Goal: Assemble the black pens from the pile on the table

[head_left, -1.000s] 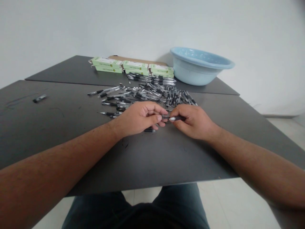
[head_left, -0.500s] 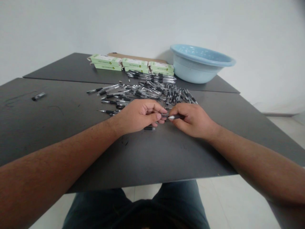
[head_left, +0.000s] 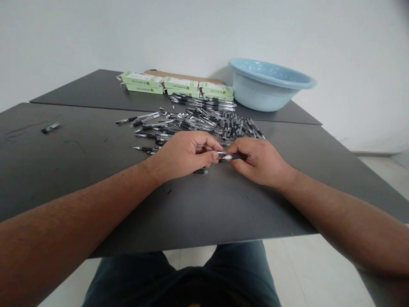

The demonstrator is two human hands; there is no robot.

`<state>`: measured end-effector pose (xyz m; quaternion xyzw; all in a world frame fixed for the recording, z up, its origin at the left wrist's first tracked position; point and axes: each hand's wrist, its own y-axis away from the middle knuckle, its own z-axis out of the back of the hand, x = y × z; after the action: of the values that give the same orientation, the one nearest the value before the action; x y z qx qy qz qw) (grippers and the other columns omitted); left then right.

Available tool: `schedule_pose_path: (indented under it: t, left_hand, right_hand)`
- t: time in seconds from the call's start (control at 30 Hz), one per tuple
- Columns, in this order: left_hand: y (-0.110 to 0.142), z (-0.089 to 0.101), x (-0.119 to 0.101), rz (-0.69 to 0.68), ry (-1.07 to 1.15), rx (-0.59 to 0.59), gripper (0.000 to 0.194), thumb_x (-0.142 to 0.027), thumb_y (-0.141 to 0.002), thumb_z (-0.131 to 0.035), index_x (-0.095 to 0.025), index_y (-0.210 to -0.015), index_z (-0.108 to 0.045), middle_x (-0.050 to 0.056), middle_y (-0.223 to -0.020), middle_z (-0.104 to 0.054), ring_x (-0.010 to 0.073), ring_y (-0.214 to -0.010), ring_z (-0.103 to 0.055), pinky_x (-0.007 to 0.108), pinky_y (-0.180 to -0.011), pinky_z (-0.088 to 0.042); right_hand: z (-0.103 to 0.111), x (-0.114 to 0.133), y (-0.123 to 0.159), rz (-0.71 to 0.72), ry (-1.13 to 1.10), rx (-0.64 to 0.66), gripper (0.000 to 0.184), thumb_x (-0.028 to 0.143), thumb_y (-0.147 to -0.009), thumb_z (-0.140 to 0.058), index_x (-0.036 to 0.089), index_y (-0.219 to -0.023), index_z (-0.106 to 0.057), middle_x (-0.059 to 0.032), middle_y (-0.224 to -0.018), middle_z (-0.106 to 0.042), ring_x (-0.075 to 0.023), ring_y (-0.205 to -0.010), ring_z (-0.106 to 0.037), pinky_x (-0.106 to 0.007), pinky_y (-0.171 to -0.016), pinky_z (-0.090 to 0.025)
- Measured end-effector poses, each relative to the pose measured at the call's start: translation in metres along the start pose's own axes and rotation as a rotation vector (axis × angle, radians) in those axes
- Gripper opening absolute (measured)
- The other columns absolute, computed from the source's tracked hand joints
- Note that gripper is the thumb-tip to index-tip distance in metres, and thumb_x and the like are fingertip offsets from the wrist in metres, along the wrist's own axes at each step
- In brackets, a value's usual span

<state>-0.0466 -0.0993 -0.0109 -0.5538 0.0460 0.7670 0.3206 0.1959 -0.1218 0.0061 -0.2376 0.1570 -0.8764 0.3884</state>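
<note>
In my right hand (head_left: 260, 161), closed with thumb and fingers pinched, is a pen (head_left: 237, 157) with a black grip; its pale conical tip points left. My left hand (head_left: 191, 154) pinches a small shiny clear-and-dark pen part (head_left: 221, 153) between thumb and fingers. Its exact kind is hard to make out. That part is right beside the pen's tip, and I cannot tell whether they touch. Below the left fingers a short black-and-clear piece (head_left: 200, 171) lies on the table. Just beyond both hands spreads a heap of clear-and-black pens (head_left: 198, 121).
Green-and-white boxes (head_left: 142, 80) are stacked two high along the back, by a brown board (head_left: 185, 76). A light blue basin (head_left: 265, 91) stands at the back right. A small clear-and-black piece (head_left: 51, 127) lies far left on the dark table (head_left: 204, 213).
The pen's tip has shifted slightly left, and more of the shiny part shows at my left fingertips. Otherwise both hands stay in place.
</note>
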Motion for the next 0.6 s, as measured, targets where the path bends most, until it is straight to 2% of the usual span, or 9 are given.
schedule_pose_path:
  t: [0.1, 0.23, 0.37, 0.6]
  left_hand:
    - [-0.001, 0.000, 0.003, -0.015, -0.038, -0.069, 0.019, -0.024, -0.088, -0.073, -0.016, -0.105, -0.076, 0.005, -0.087, -0.081, 0.0164, -0.078, -0.078, 0.024, -0.070, -0.062]
    - [-0.003, 0.002, 0.005, 0.016, 0.019, -0.134, 0.019, -0.022, -0.089, -0.071, -0.016, -0.106, -0.074, 0.005, -0.087, -0.081, 0.0177, -0.080, -0.080, 0.026, -0.071, -0.065]
    - [-0.004, 0.001, 0.006, 0.064, 0.085, -0.164, 0.017, -0.023, -0.090, -0.070, -0.015, -0.105, -0.072, 0.005, -0.085, -0.080, 0.0182, -0.080, -0.080, 0.027, -0.069, -0.067]
    - [-0.004, 0.003, 0.005, 0.047, 0.081, -0.219, 0.016, -0.023, -0.090, -0.071, -0.014, -0.104, -0.070, 0.007, -0.087, -0.080, 0.0171, -0.078, -0.080, 0.025, -0.068, -0.067]
  right_hand:
    - [0.003, -0.003, 0.000, -0.062, -0.022, -0.014, 0.010, 0.020, -0.087, -0.067, 0.021, -0.096, -0.070, -0.0020, -0.086, -0.075, -0.0179, -0.075, -0.068, -0.028, -0.070, -0.048]
    - [0.012, -0.009, 0.002, -0.125, -0.065, -0.067, 0.018, 0.033, -0.095, -0.065, 0.020, -0.107, -0.068, -0.0044, -0.092, -0.077, -0.0202, -0.076, -0.069, -0.031, -0.069, -0.049]
    - [0.016, -0.015, 0.001, -0.139, 0.061, -0.094, 0.018, 0.031, -0.102, -0.053, 0.021, -0.100, -0.068, -0.0045, -0.086, -0.074, -0.0218, -0.077, -0.068, -0.033, -0.072, -0.047]
    - [0.014, -0.020, -0.001, -0.082, 0.158, -0.080, 0.019, 0.028, -0.100, -0.057, 0.020, -0.101, -0.073, -0.0066, -0.093, -0.077, -0.0235, -0.088, -0.071, -0.034, -0.080, -0.050]
